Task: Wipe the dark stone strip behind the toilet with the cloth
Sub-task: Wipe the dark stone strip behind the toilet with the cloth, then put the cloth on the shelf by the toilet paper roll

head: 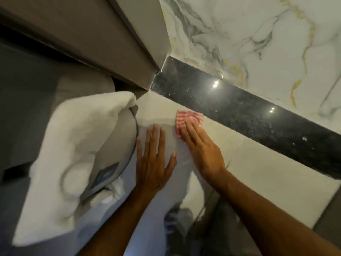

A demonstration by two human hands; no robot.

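Observation:
A dark polished stone strip (239, 111) runs diagonally from the upper middle down to the right edge, speckled with pale marks. Just below it, a red-and-white striped cloth (186, 118) lies on the pale surface (258, 172), its far edge close to the strip. My right hand (201, 145) presses flat on the cloth, fingers covering its near half. My left hand (155, 159) rests flat with fingers spread on the pale surface, beside the cloth and holding nothing.
A white towel (73, 145) hangs over a rounded grey fixture (114, 148) at the left. Marble wall (258, 34) rises behind the strip. A brown-grey panel (92, 43) meets the strip's left end in the corner.

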